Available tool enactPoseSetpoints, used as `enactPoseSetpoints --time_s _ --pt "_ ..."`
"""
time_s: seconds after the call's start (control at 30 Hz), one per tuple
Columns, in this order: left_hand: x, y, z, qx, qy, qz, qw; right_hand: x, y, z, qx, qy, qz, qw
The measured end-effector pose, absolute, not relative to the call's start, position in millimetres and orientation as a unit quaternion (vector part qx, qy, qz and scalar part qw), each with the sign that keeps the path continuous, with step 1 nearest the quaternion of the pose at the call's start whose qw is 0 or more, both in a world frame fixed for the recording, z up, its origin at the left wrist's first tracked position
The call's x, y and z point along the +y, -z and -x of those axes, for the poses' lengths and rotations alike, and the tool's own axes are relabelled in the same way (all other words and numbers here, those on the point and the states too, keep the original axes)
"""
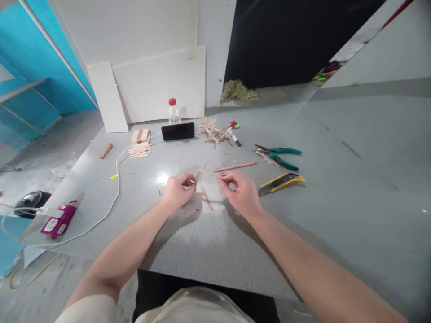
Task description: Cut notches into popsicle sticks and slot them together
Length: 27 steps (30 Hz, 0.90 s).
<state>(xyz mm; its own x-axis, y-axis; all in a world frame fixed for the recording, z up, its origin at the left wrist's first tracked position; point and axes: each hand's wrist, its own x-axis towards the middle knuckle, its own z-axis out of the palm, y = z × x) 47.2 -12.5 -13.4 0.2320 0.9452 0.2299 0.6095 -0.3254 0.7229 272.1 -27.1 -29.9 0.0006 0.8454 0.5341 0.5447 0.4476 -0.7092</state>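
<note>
1 loose wooden stick [206, 198], flat on the counter [208, 244] between left hand [180, 189] and right hand [241, 192]. left: pinching 1 short stick [197, 176]. right: fingers curled; cannot tell if gripping anything. beyond: 1 yellow cutter [282, 183], 1 slim pink rod [235, 167], 1 pair green-handled pliers [275, 155], 2 stick stacks [139, 150], 1 red-capped bottle [173, 114].

Glare on tabletop [208, 244], soft shadows, stretched edges
</note>
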Motion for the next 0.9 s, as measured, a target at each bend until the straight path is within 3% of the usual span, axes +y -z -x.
enactPoseSetpoints --time_s 0.53,0.9 --pt "-16 30 -46 0.442 -0.403 -0.752 0.279 -39 27 -267 -0.666 -0.178 0.480 0.542" --pt "-11 32 -40 0.396 -0.402 -0.787 0.249 -47 6 -263 -0.719 -0.174 0.428 0.520"
